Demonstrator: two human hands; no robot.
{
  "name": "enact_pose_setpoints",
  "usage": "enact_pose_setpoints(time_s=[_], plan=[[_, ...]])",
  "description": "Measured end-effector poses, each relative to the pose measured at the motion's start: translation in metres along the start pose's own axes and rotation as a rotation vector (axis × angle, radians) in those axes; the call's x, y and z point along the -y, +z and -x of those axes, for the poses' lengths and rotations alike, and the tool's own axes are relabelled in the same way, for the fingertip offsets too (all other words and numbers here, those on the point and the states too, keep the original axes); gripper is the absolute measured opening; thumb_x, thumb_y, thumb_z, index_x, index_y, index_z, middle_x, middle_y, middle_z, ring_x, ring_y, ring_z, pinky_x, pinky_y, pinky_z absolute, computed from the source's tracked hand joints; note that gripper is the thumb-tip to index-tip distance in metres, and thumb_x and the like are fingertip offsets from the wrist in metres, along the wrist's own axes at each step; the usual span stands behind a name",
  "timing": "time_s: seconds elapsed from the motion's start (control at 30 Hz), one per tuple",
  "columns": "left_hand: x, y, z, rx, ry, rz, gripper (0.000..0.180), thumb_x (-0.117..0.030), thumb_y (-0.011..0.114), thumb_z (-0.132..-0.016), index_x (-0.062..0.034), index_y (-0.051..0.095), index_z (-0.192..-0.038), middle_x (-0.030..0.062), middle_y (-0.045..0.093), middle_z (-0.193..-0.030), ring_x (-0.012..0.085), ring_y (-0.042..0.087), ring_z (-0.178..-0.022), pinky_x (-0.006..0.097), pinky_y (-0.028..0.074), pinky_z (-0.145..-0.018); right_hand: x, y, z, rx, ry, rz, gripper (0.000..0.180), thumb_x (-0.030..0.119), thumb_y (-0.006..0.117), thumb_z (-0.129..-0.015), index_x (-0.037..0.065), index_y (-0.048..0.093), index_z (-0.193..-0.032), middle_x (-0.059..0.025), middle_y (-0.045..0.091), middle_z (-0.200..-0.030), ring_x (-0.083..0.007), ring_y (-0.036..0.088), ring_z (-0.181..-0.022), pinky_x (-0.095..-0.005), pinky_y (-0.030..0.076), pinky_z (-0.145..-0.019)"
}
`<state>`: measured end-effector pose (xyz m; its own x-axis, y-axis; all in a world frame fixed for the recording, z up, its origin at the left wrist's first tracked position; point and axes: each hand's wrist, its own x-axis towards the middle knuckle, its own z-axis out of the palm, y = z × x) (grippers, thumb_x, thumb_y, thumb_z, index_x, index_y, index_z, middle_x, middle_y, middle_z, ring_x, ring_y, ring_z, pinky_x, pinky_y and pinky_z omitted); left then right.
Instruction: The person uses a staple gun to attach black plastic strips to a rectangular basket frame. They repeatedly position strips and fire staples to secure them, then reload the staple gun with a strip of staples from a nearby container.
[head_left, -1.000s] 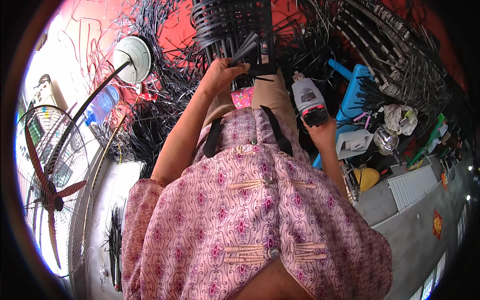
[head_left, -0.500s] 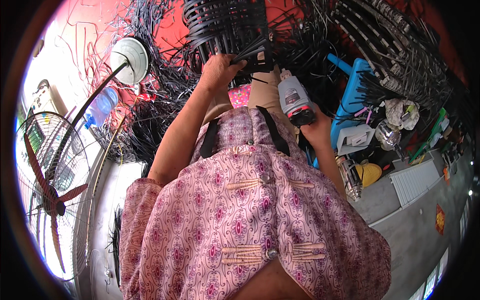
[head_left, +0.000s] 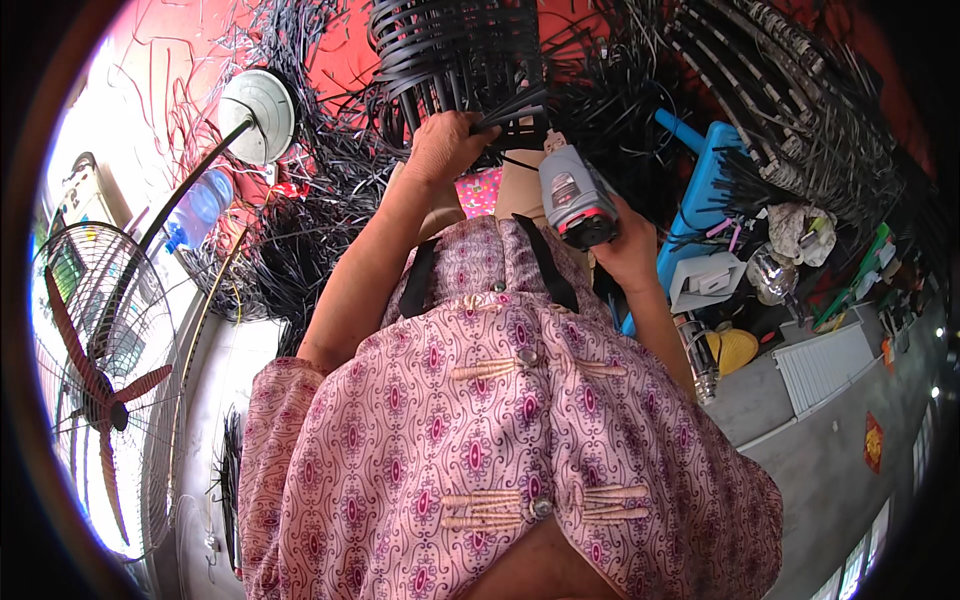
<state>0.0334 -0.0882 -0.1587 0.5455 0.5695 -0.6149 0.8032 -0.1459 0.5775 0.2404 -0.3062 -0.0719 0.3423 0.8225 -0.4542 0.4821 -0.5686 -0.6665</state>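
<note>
Between my knees stands a woven black piece (head_left: pixel 455 50), made of flat black strips wound over a frame. At its near edge my left hand (head_left: pixel 446 148) is closed on a bundle of black strips (head_left: pixel 512 104); the fingertips are partly hidden. My right hand (head_left: pixel 627 248) grips a grey heat gun (head_left: pixel 572 185) with a red and black rear end. The tool's narrow pale nozzle points away from me, close to the near right corner of the woven piece and apart from my left hand.
Tangled black strips (head_left: pixel 300 240) lie around on the red floor. At the left stand a fan (head_left: pixel 105 390) and a round pale base on a pole (head_left: pixel 256 115). A blue stool (head_left: pixel 700 190), a white box (head_left: pixel 708 280) and a pile of black-and-white woven pieces (head_left: pixel 780 90) are at the right.
My right hand has brought the heat gun left and slightly forward, nearer the woven piece. My left hand keeps its hold on the strips, shifted slightly.
</note>
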Motion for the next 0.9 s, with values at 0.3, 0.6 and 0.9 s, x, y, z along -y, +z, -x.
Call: enact_pose_setpoints(time_s=[0.3,0.6,0.9], plan=[[0.005,0.002,-0.001,-0.002,0.031,-0.015,0.043,-0.045,0.069,-0.09,-0.0028,0.074,-0.094,0.0233,0.067,-0.074,0.0416,0.068,-0.079,0.049,0.053,-0.073,0.003,-0.002,-0.01,0.041,-0.036,0.072,0.055,0.037,0.079,-0.077,0.006,0.066,-0.121,-0.0192,0.072,-0.096,-0.0385,0.071,-0.088,-0.0443,0.058,-0.073],[0.006,0.003,-0.003,0.015,0.034,-0.041,0.043,-0.046,0.068,-0.09,-0.0041,0.075,-0.095,0.0229,0.066,-0.073,0.0415,0.068,-0.077,0.049,0.053,-0.071,0.003,-0.001,-0.011,0.048,-0.022,0.094,0.057,0.034,0.081,-0.075,0.006,0.066,-0.122,-0.0197,0.072,-0.097,-0.0379,0.071,-0.09,-0.0435,0.058,-0.074],[0.003,0.002,-0.003,0.046,0.012,-0.026,0.04,-0.045,0.068,-0.089,-0.0072,0.076,-0.098,0.0217,0.068,-0.077,0.0405,0.069,-0.08,0.048,0.054,-0.074,0.004,-0.003,-0.015,0.057,-0.026,0.111,0.057,0.034,0.082,-0.075,0.004,0.066,-0.121,-0.019,0.073,-0.097,-0.037,0.072,-0.089,-0.0433,0.058,-0.075]])
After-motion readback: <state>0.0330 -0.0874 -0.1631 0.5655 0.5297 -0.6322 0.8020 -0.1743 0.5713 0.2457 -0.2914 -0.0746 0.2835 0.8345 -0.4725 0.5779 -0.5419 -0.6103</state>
